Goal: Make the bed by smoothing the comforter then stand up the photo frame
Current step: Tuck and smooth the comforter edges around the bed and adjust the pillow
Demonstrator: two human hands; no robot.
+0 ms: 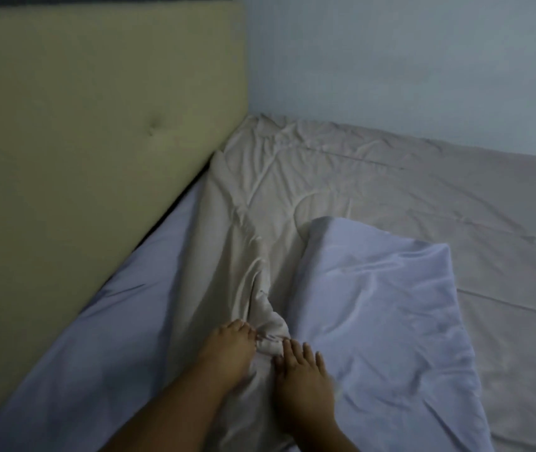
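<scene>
The beige comforter [374,190] covers the bed, wrinkled near the headboard and bunched into a ridge in front of me. A corner of it is folded over, showing its pale lavender underside [384,305]. My left hand [227,350] pinches the bunched beige fabric from the left. My right hand [302,376] lies flat beside it with fingers spread, pressing on the cloth at the fold's edge. The photo frame is not in view.
A padded olive-beige headboard [97,141] stands along the left. A pale blue wall [406,66] runs along the far side of the bed. A lavender sheet [123,321] shows between the comforter and the headboard.
</scene>
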